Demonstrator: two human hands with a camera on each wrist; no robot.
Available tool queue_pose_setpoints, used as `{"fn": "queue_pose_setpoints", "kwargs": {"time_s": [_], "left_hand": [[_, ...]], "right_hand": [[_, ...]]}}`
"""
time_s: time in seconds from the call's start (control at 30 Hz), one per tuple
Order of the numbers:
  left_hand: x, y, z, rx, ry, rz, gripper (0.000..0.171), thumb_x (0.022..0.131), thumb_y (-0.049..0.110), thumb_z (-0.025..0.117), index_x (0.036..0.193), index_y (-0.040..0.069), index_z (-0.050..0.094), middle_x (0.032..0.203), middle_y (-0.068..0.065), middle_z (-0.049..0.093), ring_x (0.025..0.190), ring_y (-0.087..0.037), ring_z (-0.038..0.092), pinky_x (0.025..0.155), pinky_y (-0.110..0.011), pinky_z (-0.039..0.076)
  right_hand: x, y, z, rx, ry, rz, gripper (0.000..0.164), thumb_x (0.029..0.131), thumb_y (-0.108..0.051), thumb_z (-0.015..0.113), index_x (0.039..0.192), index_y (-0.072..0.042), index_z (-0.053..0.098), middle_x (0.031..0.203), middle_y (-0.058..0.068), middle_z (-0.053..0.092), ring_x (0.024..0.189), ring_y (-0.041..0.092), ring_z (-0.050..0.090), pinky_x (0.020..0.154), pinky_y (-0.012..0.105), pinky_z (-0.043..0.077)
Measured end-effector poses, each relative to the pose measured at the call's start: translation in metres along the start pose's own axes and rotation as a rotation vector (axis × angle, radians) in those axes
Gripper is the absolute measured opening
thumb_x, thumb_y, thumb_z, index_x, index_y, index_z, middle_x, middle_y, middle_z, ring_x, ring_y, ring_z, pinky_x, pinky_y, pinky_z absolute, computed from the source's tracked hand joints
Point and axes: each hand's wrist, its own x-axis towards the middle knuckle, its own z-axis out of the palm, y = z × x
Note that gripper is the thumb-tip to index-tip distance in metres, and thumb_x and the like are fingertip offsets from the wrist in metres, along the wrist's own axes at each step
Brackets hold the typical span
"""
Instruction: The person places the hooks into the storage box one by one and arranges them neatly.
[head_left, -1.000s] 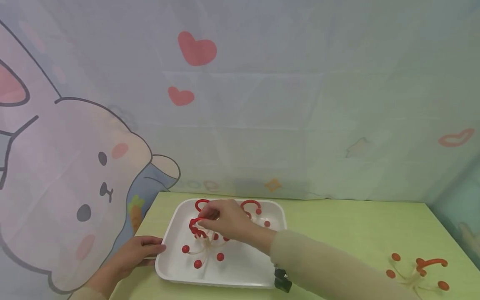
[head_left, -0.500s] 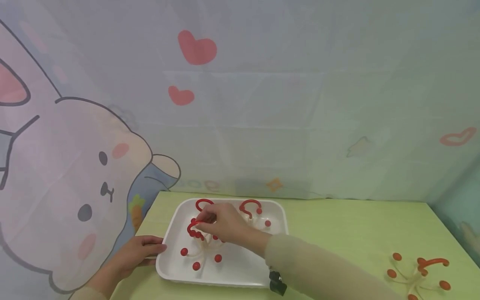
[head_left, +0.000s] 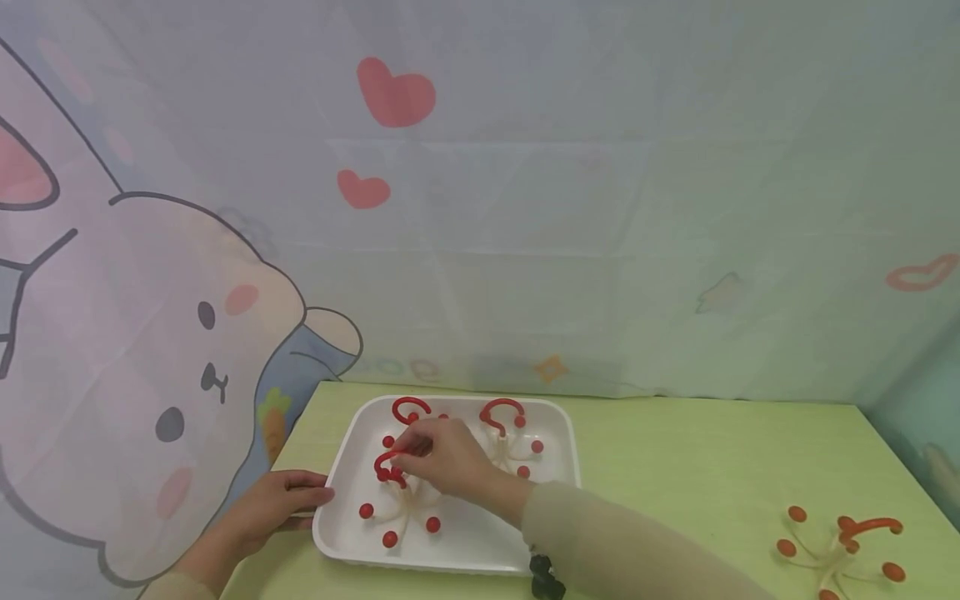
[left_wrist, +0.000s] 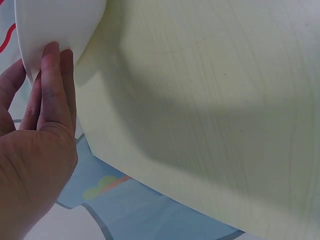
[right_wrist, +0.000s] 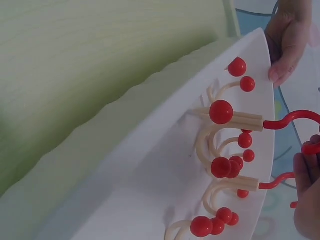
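Head massagers with curved red handles, cream legs and red ball tips stand in a white tray (head_left: 480, 546). My right hand (head_left: 450, 458) pinches the red handle of the front-left massager (head_left: 406, 500), whose legs spread over the tray floor. Behind it, another massager (head_left: 411, 404) is partly hidden by my right hand. A third massager (head_left: 502, 454) stands upright at the back right of the tray. At the tray's left side, my left hand (head_left: 281, 504) holds the wall, its fingers (left_wrist: 52, 82) along the outside and its thumb at the rim in the left wrist view.
Another massager (head_left: 832, 550) stands on the pale green table (head_left: 675, 475) to the right, cut off by the frame's bottom. A printed cloth (head_left: 525, 250) with a rabbit and hearts hangs behind. A dark object (head_left: 546, 577) sits under the right sleeve.
My right hand has moved slightly down in the head view with the front-left massager, whose ball tips shifted toward the front left. My left hand stays at the tray's side.
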Motion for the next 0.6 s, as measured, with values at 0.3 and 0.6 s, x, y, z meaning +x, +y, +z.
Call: {"fn": "queue_pose_setpoints", "kwargs": {"time_s": [0.3, 0.6], "left_hand": [[-0.0004, 0.0053, 0.0021, 0.013, 0.007, -0.020, 0.042, 0.099, 0.013, 0.077, 0.127, -0.016, 0.065, 0.113, -0.013, 0.076, 0.097, -0.025, 0.077, 0.084, -0.041, 0.068], [0.0023, 0.0000, 0.0020, 0.017, 0.025, -0.029, 0.042, 0.098, 0.015, 0.079, 0.126, -0.013, 0.067, 0.113, -0.013, 0.076, 0.097, -0.025, 0.076, 0.084, -0.042, 0.068]], "right_hand": [[-0.0007, -0.0006, 0.0069, 0.033, 0.013, 0.012, 0.006, 0.094, -0.015, 0.085, 0.097, -0.012, 0.080, 0.084, -0.012, 0.074, 0.078, 0.000, 0.063, 0.077, 0.015, 0.058], [-0.0015, 0.0026, 0.0061, -0.017, -0.034, 0.014, 0.014, 0.094, -0.019, 0.086, 0.106, -0.014, 0.081, 0.092, -0.014, 0.076, 0.082, -0.002, 0.064, 0.079, 0.013, 0.058]]}}
